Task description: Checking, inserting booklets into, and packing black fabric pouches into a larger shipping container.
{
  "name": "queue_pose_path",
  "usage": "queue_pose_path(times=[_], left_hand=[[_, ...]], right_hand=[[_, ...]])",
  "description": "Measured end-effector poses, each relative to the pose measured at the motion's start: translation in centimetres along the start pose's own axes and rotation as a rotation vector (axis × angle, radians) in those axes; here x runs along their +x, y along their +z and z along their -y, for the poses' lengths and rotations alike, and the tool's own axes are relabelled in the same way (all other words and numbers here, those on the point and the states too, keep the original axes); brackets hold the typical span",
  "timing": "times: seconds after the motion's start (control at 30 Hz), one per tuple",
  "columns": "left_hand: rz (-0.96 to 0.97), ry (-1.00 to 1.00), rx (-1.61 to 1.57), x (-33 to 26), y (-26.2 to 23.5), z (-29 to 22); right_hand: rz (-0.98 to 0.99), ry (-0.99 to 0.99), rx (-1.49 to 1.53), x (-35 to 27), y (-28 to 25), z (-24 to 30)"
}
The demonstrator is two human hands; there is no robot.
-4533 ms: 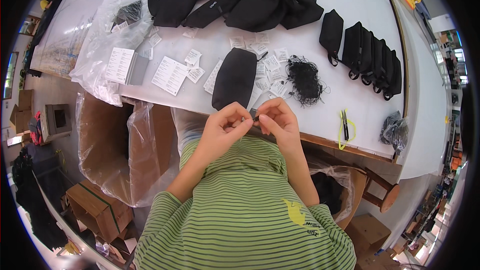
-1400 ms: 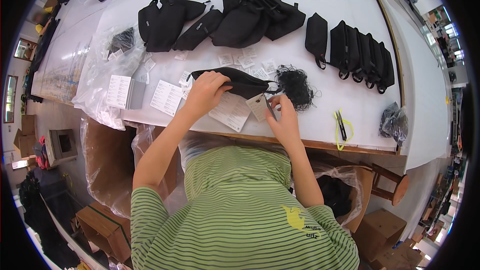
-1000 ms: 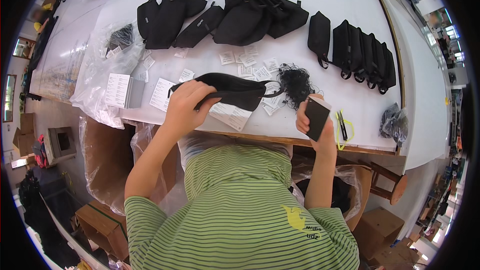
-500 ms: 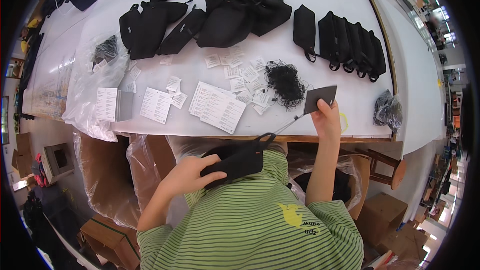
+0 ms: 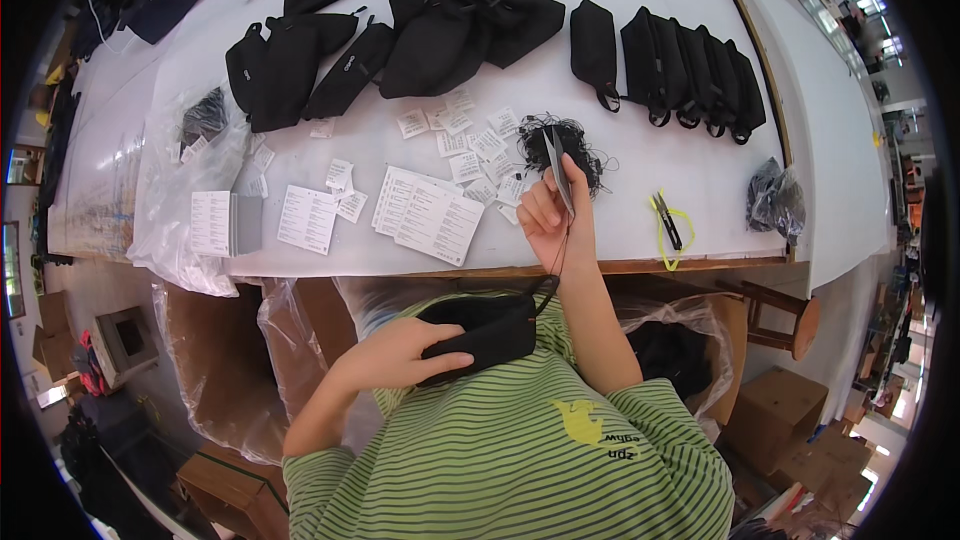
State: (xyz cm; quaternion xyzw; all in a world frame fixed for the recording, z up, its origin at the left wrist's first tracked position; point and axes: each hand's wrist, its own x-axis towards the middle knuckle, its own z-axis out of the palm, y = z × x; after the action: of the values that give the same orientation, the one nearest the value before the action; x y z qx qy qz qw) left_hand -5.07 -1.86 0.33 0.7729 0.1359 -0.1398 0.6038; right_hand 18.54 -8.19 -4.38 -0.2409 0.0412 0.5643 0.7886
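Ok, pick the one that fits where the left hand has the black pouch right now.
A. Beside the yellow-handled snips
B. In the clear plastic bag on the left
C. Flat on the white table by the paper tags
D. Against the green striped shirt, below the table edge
D: the left hand grips the black pouch against the green striped shirt, below the table edge.

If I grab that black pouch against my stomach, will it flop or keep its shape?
The black pouch probably gives a little: the left hand wraps it and its edge dents. It looks light, held one-handed. Its thin cord runs up to the right hand, so it may tug.
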Motion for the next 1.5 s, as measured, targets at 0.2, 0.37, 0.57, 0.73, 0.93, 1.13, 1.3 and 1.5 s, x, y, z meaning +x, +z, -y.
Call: queue_pose_path(times=[0.2,0.37,0.57,0.73,0.93,1.13,1.3,1.5], left_hand=[[0.004,-0.105,-0.234,0.2,-1.2,1.5],[0.038,-0.1,-0.285,0.8,-1.3,2.2],[0.041,-0.076,-0.259,0.9,-1.2,1.7],[0.042,-0.065,-0.221,0.9,-1.0,1.3],[0.033,-0.043,-0.232,0.6,-1.1,1.8],[-0.073,-0.157,-0.184,0.0,-1.7,1.3],[-0.193,-0.158,-0.071,-0.1,-1.7,-0.2],[-0.48,0.091,0.277,2.4,-1.3,-2.1]], right_hand=[[-0.047,-0.074,0.122,-0.6,-0.1,2.5],[0.054,-0.046,0.141,-1.4,0.3,2.7],[-0.31,-0.387,-0.334,-0.4,0.4,1.8],[-0.445,-0.639,-0.685,0.2,0.7,0.7],[-0.674,-0.723,-0.553,1.1,-0.8,-0.4],[-0.339,-0.548,-0.753,0.0,-2.5,2.5],[-0.113,-0.5,-0.839,-0.8,-2.8,3.3],[-0.064,-0.52,-1.105,-3.0,-1.8,6.1]])
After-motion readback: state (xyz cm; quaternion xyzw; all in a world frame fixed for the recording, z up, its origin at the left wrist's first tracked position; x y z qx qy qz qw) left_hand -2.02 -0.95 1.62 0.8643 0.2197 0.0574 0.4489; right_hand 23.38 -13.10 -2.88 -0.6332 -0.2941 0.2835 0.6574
